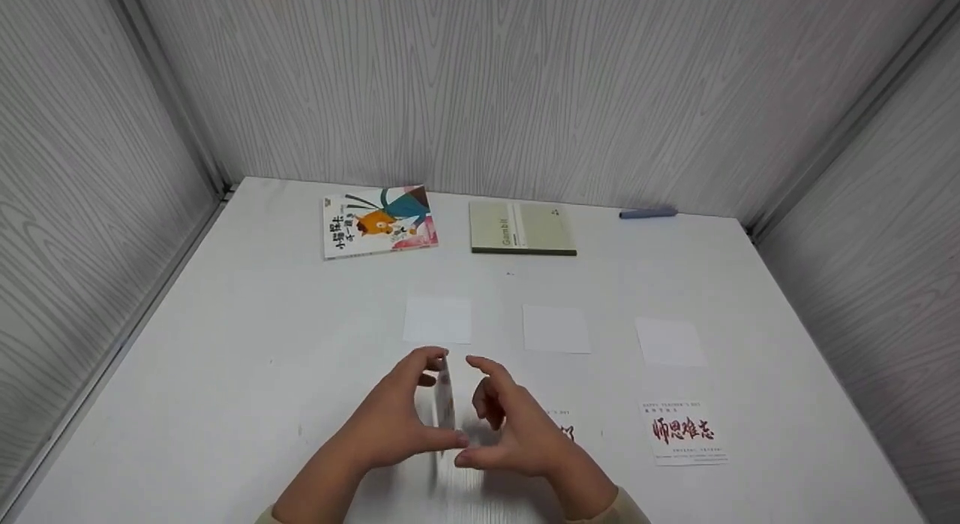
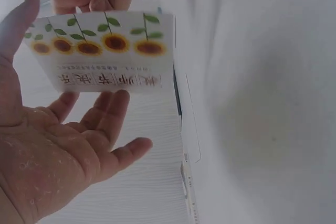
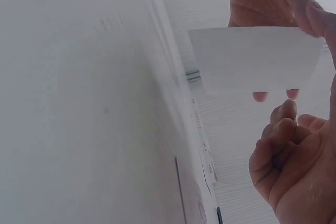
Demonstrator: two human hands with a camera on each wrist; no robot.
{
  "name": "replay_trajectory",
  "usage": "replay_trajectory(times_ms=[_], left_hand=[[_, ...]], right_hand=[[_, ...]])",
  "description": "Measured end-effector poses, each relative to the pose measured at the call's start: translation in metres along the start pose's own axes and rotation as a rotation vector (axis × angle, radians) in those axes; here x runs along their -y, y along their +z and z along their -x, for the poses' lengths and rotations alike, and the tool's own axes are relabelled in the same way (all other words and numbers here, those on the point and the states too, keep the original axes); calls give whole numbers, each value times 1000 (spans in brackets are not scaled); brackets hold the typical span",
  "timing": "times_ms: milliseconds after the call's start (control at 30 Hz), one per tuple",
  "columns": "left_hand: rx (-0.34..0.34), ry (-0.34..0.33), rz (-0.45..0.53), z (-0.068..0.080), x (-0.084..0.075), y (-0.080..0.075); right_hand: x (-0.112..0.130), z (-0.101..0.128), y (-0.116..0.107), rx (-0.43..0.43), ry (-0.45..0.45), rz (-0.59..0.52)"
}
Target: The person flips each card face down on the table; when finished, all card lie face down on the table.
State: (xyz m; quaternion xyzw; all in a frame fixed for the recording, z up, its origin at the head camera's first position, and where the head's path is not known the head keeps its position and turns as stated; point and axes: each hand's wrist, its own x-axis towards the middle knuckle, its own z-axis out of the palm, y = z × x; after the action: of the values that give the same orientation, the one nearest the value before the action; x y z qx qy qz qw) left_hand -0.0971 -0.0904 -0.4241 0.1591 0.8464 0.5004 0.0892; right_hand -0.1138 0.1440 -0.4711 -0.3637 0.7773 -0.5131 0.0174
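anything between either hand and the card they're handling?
Nothing visible. The sunflower card stands on edge between the two hands: the left hand has fingertips on its top edge and thumb near its lower edge, and the right hand meets it from the other side. Only bare table lies around them.

Your left hand (image 1: 394, 423) and right hand (image 1: 510, 426) pinching one upright card (image 1: 445, 404) between them, three blank white cards (image 1: 555, 329) beyond, white table (image 1: 225, 374).
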Motion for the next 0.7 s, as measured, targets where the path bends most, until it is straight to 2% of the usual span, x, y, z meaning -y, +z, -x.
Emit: replay_trajectory(times_ms=[100, 267, 433, 700], left_hand=[[-1, 35, 96, 1, 0, 2], [-10, 103, 166, 0, -2, 6], [-20, 122, 202, 0, -3, 7], [-44, 130, 265, 5, 2, 1]], right_hand=[[0, 0, 1, 14, 30, 25], [1, 1, 0, 22, 69, 79], [1, 2, -1, 26, 93, 69], [0, 2, -1, 90, 218, 54]])
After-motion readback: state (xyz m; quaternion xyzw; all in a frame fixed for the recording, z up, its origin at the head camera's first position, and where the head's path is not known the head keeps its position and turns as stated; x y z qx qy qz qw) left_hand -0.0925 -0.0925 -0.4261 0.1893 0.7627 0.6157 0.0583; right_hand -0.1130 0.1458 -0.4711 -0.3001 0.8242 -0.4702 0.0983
